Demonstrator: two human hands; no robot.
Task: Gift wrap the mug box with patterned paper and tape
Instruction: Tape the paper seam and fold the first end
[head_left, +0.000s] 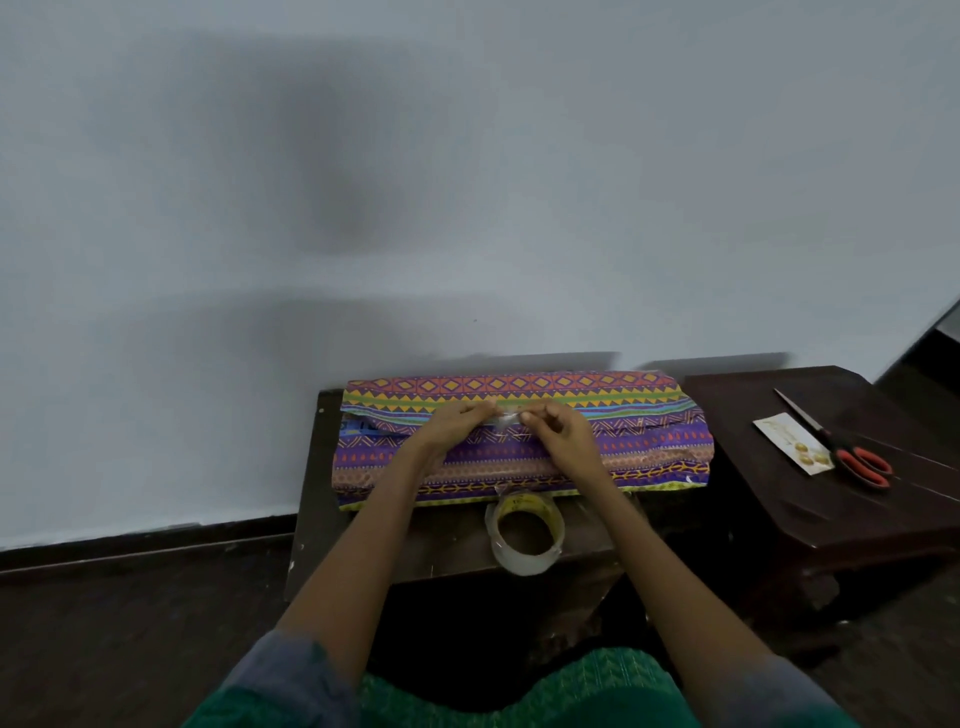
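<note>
- The mug box (358, 429) lay lengthwise on the dark wooden table (317, 499) against the wall, almost wholly covered by the patterned paper (644, 447); only a blue patch of it showed at the paper's open left end.
- The paper's 2 long edges met in a seam running along the top of the bundle, and you worked right at the middle of that seam.
- Your left hand (451, 423) rested on the paper with its fingertips pinched on one end of a short piece of clear tape (503, 419).
- Your right hand (563, 431) pinched the other end of that piece, thumb and forefinger closed on it, the remaining fingers curled loosely.
- The piece of tape sat between your 2 hands, just over the seam; I cannot tell whether it already touched the paper.
- The roll of clear tape (524, 532) stood near the front edge of the table, just in front of the wrapped bundle and between your forearms.
- On the second dark table (779, 519) to your right lay scissors (836, 447) with red handles, blades pointing away from you.
- A small white card (787, 441) with gold decorations lay just beside the scissors, touching or partly under them.
</note>
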